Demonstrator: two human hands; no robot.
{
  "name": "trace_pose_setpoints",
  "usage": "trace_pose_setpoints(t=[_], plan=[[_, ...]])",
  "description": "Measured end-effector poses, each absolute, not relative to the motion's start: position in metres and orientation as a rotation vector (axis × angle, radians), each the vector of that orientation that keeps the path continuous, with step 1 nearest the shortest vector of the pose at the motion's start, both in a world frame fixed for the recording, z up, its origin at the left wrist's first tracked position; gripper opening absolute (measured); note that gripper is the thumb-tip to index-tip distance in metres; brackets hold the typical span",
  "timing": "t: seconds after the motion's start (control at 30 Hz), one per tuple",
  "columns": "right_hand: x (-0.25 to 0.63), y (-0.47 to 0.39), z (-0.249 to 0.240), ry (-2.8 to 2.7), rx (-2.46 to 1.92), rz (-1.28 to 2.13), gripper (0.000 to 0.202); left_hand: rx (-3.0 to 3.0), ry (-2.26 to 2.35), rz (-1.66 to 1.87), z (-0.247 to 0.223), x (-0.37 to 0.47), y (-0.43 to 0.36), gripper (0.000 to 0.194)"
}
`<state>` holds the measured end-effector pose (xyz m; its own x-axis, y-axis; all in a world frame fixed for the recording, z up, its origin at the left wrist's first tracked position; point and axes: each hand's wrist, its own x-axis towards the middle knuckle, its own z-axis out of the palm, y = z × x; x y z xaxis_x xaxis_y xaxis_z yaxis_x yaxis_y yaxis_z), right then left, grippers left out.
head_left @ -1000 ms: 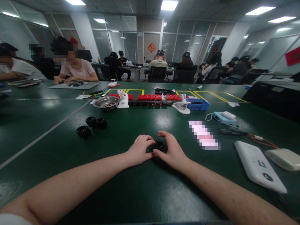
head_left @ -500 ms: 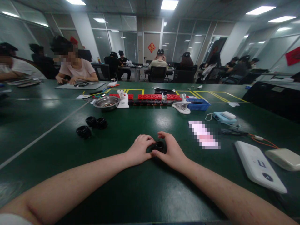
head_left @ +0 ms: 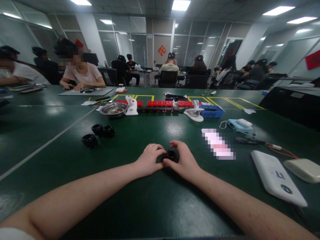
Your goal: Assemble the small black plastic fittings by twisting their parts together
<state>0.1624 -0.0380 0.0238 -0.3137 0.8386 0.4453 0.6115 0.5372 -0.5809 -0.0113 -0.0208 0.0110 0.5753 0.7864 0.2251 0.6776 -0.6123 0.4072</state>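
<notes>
A small black round part [head_left: 171, 154] with a hole in its top is between my hands on the green table. My left hand [head_left: 150, 158] has its thumb and fingers closed at the part's left side. Around its right side curves my right hand [head_left: 183, 156], thumb in front and index finger behind. Exact contact at the fingertips is partly hidden. To the left are three similar black round parts: a front one [head_left: 90, 140], a back one [head_left: 97, 129] and a right one [head_left: 109, 131].
Farther back are a metal bowl [head_left: 114, 110], a white clamp [head_left: 131, 106], another white clamp [head_left: 194, 111], a red strip [head_left: 160, 103] and a blue tray [head_left: 212, 114]. On the right lie a blurred phone [head_left: 217, 144], a white power bank [head_left: 278, 178] and a light blue device [head_left: 235, 125]. Co-workers sit beyond.
My right hand has shifted very slightly right, and the black round part between my hands has turned or tipped a little. My left hand looks nearly unmoved.
</notes>
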Motion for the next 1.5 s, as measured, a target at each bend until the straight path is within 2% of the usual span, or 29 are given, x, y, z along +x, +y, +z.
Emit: trace_pose_setpoints(t=[0.17, 0.33, 0.5, 0.7, 0.9, 1.17, 1.33, 1.5], plan=[[0.1615, -0.0363, 0.0244, -2.037, -1.179, 0.419, 0.039, 2.523, 1.221, 0.570, 0.0123, -0.0105, -0.0216, 0.028], [0.1620, -0.0383, 0.0238, -2.037, -1.151, 0.457, 0.040, 2.531, 1.205, 0.572, 0.0117, -0.0114, -0.0204, 0.034], [0.1631, -0.0407, 0.0249, -2.091, -1.030, 0.463, 0.054, 2.537, 1.202, 0.598, 0.0088, -0.0120, -0.0187, 0.032], [0.1636, -0.0383, 0.0256, -2.018, -1.153, 0.430, 0.039, 2.514, 1.198, 0.598, 0.0110, -0.0106, -0.0201, 0.030], [0.1654, -0.0409, 0.0274, -2.127, -1.005, 0.496, 0.055, 2.536, 1.192, 0.578, 0.0101, -0.0119, -0.0195, 0.032], [0.1635, -0.0371, 0.0261, -2.056, -1.177, 0.359, 0.041, 2.547, 1.192, 0.591, 0.0108, -0.0114, -0.0210, 0.030], [0.1651, -0.0403, 0.0283, -2.169, -0.983, 0.434, 0.054, 2.560, 1.183, 0.586, 0.0100, -0.0120, -0.0196, 0.033], [0.1636, -0.0392, 0.0272, -2.072, -1.159, 0.355, 0.045, 2.551, 1.201, 0.581, 0.0107, -0.0115, -0.0203, 0.030]])
